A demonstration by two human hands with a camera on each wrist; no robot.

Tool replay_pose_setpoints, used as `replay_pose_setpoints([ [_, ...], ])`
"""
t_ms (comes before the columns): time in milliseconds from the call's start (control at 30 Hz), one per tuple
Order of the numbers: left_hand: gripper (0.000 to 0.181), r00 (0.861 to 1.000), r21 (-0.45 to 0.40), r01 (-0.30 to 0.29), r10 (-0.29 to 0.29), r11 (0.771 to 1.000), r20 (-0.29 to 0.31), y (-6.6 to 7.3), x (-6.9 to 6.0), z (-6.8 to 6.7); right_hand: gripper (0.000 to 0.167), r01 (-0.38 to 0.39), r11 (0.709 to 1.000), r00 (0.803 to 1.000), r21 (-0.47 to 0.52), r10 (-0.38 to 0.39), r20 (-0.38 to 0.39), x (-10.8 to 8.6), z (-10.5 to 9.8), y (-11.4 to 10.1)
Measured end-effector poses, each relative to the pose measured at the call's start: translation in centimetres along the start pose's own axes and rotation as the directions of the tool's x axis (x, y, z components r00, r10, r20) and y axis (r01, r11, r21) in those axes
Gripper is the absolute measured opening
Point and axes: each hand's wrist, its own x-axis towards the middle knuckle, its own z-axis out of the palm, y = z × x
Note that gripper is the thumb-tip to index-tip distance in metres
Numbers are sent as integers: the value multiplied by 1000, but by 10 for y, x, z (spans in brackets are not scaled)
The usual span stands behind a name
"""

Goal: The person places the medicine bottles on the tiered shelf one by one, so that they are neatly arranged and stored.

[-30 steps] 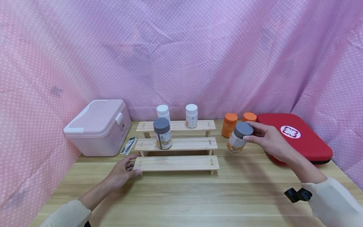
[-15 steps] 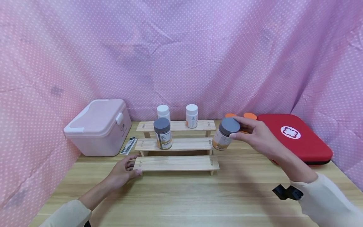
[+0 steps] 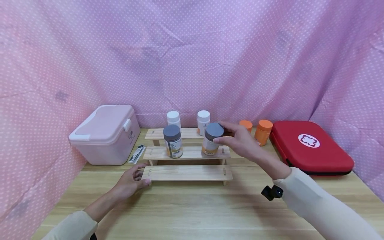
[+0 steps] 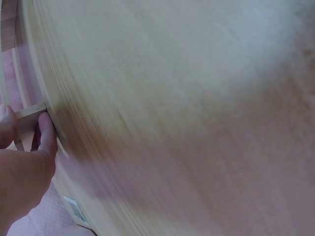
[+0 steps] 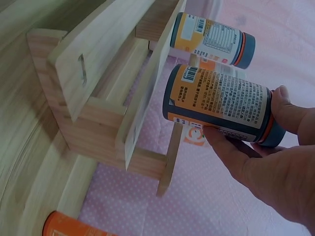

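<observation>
My right hand (image 3: 243, 141) grips a grey-lidded pill bottle (image 3: 211, 146) by its lid and upper side, over the right part of the middle step of a three-step wooden display rack (image 3: 186, 172). In the right wrist view this bottle (image 5: 216, 103) has its base close to the step; whether they touch I cannot tell. A matching grey-lidded bottle (image 3: 173, 143) stands left on that step. Two white bottles, one left (image 3: 173, 119) and one right (image 3: 203, 122), stand on the top step. With thumb and fingers, my left hand (image 3: 129, 184) holds the rack's front left end (image 4: 32, 112).
Two orange bottles, the nearer-left one (image 3: 246, 124) partly hidden by my right hand and the other (image 3: 263, 132) in full sight, stand right of the rack. Beyond them lies a red first-aid case (image 3: 318, 150). A pink lidded box (image 3: 105, 133) and a printed packet (image 3: 137, 154) are left.
My right hand has carried the grey-lidded bottle leftward from beside the orange bottles to the middle step. The left hand has stayed on the rack.
</observation>
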Motion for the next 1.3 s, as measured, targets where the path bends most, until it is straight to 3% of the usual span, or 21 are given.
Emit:
replay_pose_setpoints([
  [433, 68, 1000, -10, 7, -7, 1000, -3, 2, 0, 0, 51, -88, 996, 995, -16, 88, 52, 18, 16, -8],
  [700, 68, 1000, -12, 17, -17, 1000, -12, 1, 0, 1, 52, -125, 989, 990, -73, 129, 51, 21, 17, -7],
  [967, 69, 1000, 8, -1, 1, 1000, -8, 0, 0, 1, 52, -135, 989, 990, -67, 138, 40, 22, 19, -4],
  [1067, 69, 1000, 6, 3, -3, 1000, -10, -1, 1, 0, 53, -123, 991, 992, -51, 125, 34, 20, 19, -2],
  [1300, 70, 1000, 11, 8, -8, 1000, -6, -1, 1, 0, 49, -11, 998, 1000, -64, 10, -15, 5, 6, 5],
])
